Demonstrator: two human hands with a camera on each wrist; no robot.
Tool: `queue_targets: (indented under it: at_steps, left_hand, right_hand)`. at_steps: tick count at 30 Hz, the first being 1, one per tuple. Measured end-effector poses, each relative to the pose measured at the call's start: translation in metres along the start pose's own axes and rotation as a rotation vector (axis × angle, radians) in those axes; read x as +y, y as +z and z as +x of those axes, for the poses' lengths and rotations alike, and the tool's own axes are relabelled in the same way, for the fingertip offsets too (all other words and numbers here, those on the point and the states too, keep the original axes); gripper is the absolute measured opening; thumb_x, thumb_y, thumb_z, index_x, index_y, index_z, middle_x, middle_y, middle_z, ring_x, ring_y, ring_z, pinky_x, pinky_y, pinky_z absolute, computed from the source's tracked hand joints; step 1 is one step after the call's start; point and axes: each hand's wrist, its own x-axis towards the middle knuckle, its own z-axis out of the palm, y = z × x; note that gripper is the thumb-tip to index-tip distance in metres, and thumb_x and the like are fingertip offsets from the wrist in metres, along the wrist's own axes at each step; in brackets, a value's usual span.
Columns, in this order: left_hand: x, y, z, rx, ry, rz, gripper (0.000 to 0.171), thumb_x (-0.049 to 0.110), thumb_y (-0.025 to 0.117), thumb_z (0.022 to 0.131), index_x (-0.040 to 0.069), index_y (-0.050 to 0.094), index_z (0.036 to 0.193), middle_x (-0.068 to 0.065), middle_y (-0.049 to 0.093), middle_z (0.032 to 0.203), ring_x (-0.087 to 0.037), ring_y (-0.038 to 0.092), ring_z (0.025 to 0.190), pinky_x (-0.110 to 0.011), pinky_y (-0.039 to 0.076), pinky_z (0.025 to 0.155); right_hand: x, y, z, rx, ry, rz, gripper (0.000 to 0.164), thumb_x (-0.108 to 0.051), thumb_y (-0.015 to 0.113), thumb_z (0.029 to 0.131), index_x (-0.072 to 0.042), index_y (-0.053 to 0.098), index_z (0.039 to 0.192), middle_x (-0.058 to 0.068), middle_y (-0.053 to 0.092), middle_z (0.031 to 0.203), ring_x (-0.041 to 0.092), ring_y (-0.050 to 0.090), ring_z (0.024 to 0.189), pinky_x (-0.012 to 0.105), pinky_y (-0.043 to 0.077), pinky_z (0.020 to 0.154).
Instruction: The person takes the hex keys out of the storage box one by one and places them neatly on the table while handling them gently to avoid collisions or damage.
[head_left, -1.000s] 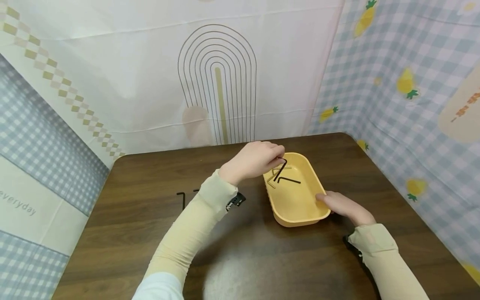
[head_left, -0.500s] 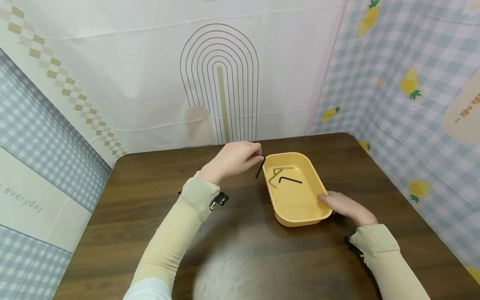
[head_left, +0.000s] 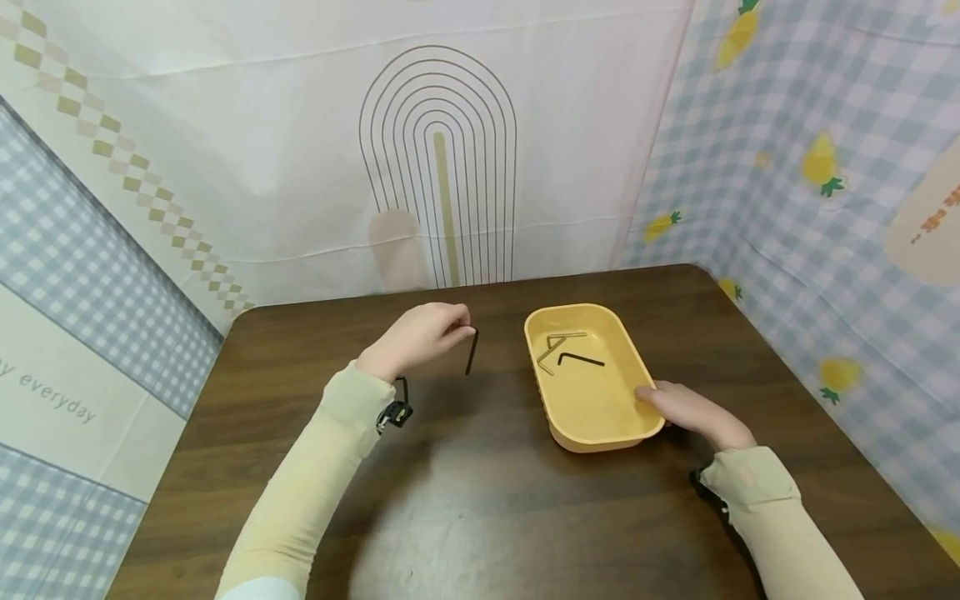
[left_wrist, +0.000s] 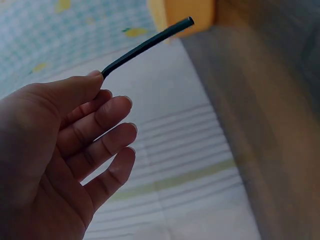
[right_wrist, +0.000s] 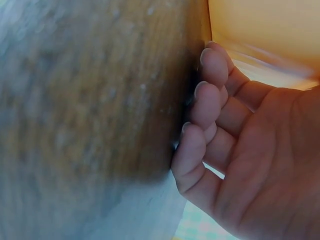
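Observation:
Between thumb and forefinger my left hand (head_left: pixel 420 337) pinches a black hex key (head_left: pixel 472 352), held above the table left of the yellow tray (head_left: pixel 600 421). In the left wrist view the key's long arm (left_wrist: pixel 145 46) sticks out past the thumb, while the other fingers curl loosely. My right hand (head_left: pixel 693 414) grips the tray's right front side, thumb over the rim and fingers outside. The right wrist view shows those fingers (right_wrist: pixel 205 105) bent low along the table beside the tray. Inside the tray lie a black hex key (head_left: pixel 581 360) and brass-coloured hex keys (head_left: pixel 567 336).
Another black hex key (head_left: pixel 406 388) lies on the brown wooden table (head_left: pixel 480 517), partly hidden by the left wrist's camera strap (head_left: pixel 393 414). A patterned cloth (head_left: pixel 315 183) hangs behind the table's far edge, and a checked one (head_left: pixel 787 217) on the right.
My left hand has moved left from over the tray, carrying the black hex key out past its left rim and slightly lower. The right hand and tray stay put.

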Motion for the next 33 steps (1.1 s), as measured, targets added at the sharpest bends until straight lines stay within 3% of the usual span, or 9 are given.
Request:
queue_targets:
  at_steps: [6,12,17,20,25,33]
  left_hand:
    - [-0.016,0.006,-0.018,-0.04,-0.056,-0.018,0.014,0.024,0.065,0.1,0.014,0.064,0.091,0.005,0.061,0.079,-0.013,0.055,0.071,-0.034,0.048,0.071]
    - [-0.022,0.013,-0.025,-0.046,-0.07,-0.018,0.014,0.024,0.065,0.1,0.013,0.065,0.091,0.005,0.061,0.078,-0.012,0.054,0.069,-0.034,0.048,0.069]
    - [-0.03,0.02,-0.036,-0.057,-0.088,0.011,0.015,0.027,0.065,0.1,0.015,0.065,0.092,0.005,0.062,0.08,-0.012,0.055,0.071,-0.035,0.049,0.069]
    - [-0.034,0.026,-0.043,-0.066,-0.097,0.014,0.015,0.027,0.065,0.1,0.015,0.065,0.092,0.006,0.062,0.08,-0.011,0.055,0.071,-0.035,0.049,0.069]
    - [-0.038,0.037,-0.049,-0.083,-0.108,0.013,0.015,0.028,0.064,0.1,0.015,0.063,0.091,0.006,0.06,0.078,-0.011,0.054,0.07,-0.035,0.048,0.068]
    - [-0.047,0.043,-0.057,-0.078,-0.134,0.046,0.019,0.024,0.065,0.1,0.017,0.057,0.083,0.007,0.055,0.073,-0.011,0.05,0.065,-0.034,0.045,0.063]
  right_hand:
    - [-0.002,-0.003,0.003,-0.001,-0.016,-0.005,0.047,-0.04,0.036,0.104,-0.001,0.059,0.113,0.007,0.058,0.077,0.021,0.054,0.07,0.034,0.042,0.068]
    - [-0.002,-0.007,0.001,0.005,-0.015,-0.014,0.046,-0.04,0.034,0.105,-0.001,0.059,0.11,0.005,0.057,0.074,0.02,0.053,0.066,0.034,0.041,0.066]
    - [0.0,0.0,0.002,-0.008,-0.006,0.028,0.052,-0.041,0.035,0.106,0.003,0.056,0.122,0.006,0.06,0.076,0.021,0.054,0.067,0.034,0.041,0.067]
    - [0.002,0.004,0.001,-0.003,-0.006,0.031,0.05,-0.04,0.036,0.106,0.003,0.056,0.121,0.006,0.061,0.075,0.021,0.054,0.066,0.034,0.042,0.066]
    - [0.003,0.005,-0.002,0.015,-0.007,0.009,0.045,-0.038,0.037,0.105,0.0,0.059,0.112,0.006,0.058,0.073,0.021,0.053,0.066,0.034,0.041,0.065]
    - [0.0,0.002,-0.001,0.014,-0.012,0.013,0.045,-0.039,0.037,0.105,0.0,0.059,0.114,0.006,0.059,0.075,0.021,0.054,0.067,0.034,0.041,0.066]
